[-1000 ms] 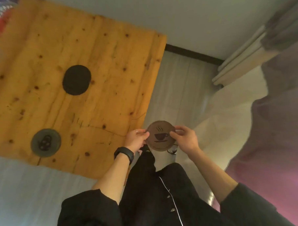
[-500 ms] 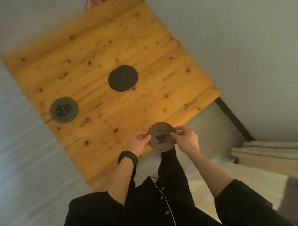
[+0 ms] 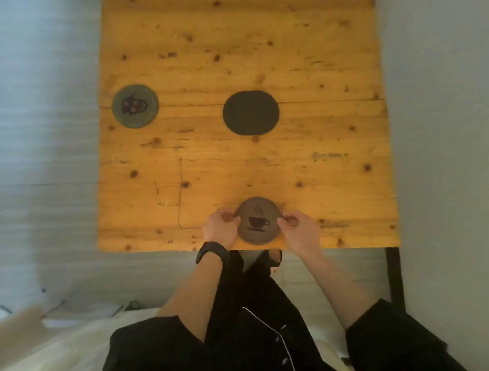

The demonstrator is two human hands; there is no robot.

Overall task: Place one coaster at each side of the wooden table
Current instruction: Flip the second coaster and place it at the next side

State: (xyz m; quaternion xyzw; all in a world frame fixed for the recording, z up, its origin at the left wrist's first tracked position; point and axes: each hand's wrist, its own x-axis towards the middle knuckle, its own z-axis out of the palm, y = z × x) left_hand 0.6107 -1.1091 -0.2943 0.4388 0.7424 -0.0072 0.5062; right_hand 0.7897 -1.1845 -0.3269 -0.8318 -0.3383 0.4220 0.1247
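A square wooden table (image 3: 321, 168) fills the upper middle of the head view. A brown round coaster (image 3: 258, 220) with a coffee-cup print is over the table's near edge. My left hand (image 3: 221, 228) pinches its left rim and my right hand (image 3: 297, 229) pinches its right rim. A green coaster (image 3: 135, 106) with a dark drawing lies by the table's left edge. In the table's middle sit plain black coasters (image 3: 250, 112), apparently two overlapping.
A pale wall runs along the table's right side, with a dark table leg (image 3: 395, 274) at the near right corner. Grey floor lies to the left. A light bed or cushion (image 3: 62, 347) is at the bottom left, beside my black clothing.
The view has swung around so the table now lies square in front of me. Both hands have carried the brown coaster from beside the table's corner to over its near edge.
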